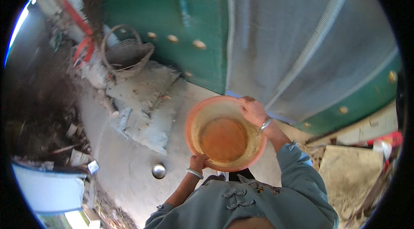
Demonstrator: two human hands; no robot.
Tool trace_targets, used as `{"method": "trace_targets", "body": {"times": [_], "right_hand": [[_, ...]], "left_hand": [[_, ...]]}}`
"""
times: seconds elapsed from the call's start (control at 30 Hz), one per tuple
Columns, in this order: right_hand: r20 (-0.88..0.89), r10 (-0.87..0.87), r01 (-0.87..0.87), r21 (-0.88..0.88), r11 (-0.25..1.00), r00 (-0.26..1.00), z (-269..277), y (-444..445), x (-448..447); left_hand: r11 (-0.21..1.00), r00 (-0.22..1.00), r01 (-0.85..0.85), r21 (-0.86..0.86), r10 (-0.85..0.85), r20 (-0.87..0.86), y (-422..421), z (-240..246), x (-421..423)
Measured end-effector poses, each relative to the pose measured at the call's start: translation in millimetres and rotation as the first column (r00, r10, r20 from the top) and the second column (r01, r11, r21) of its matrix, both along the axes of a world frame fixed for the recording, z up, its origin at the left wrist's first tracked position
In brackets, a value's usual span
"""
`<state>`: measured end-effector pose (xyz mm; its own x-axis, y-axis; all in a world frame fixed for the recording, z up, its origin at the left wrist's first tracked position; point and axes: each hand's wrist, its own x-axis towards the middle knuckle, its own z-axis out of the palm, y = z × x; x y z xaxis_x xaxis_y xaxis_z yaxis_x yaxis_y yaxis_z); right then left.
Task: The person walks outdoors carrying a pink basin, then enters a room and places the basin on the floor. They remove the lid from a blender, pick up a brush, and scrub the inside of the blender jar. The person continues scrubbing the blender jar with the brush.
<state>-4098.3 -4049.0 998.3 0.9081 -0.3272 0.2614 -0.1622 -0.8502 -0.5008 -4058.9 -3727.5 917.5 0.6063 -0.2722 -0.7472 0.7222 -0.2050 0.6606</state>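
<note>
A round orange basin (223,140) with a stained inside is held in front of my body. At its lower left rim, my left hand (198,162) is closed on the edge, with a pale bangle on the wrist. My right hand (254,112) grips the upper right rim and wears a silver-coloured bangle. Part of the fingers of both hands is hidden by the angle and the rim. The basin's bottom looks orange-brown; whether it holds liquid I cannot tell.
Ahead stands a green door (200,64) with round studs, beside a grey mesh curtain (275,34). A wicker basket (129,57) is at the upper left, near worn sacking (152,132) on the concrete floor. A small metal bowl (158,171) lies left of me. A flat board (351,167) is at the right.
</note>
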Motion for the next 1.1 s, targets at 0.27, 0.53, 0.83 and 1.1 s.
{"method": "trace_targets", "body": {"times": [0.27,0.53,0.83,1.1], "right_hand": [[-0.05,0.048,-0.067,-0.568,0.82,0.998,-17.6,-96.5,160.7],[-0.389,-0.294,-0.212,-0.846,0.489,0.873,-46.5,-139.4,236.3],[-0.691,-0.453,-0.276,-0.674,0.685,0.563,-41.2,-139.4,262.8],[-0.837,-0.403,-0.339,-0.526,0.78,0.371,-51.2,-97.9,162.0]], "left_hand": [[0.982,0.98,-0.179,-0.053,0.183,0.083,-14.7,-17.8,21.8],[0.956,0.957,-0.289,0.052,0.287,0.053,-39.6,21.9,35.6],[0.963,0.963,-0.266,0.047,0.263,0.062,-27.6,-5.4,95.7],[0.969,0.976,-0.219,-0.109,0.218,-0.021,-4.2,-4.3,157.0]]}}
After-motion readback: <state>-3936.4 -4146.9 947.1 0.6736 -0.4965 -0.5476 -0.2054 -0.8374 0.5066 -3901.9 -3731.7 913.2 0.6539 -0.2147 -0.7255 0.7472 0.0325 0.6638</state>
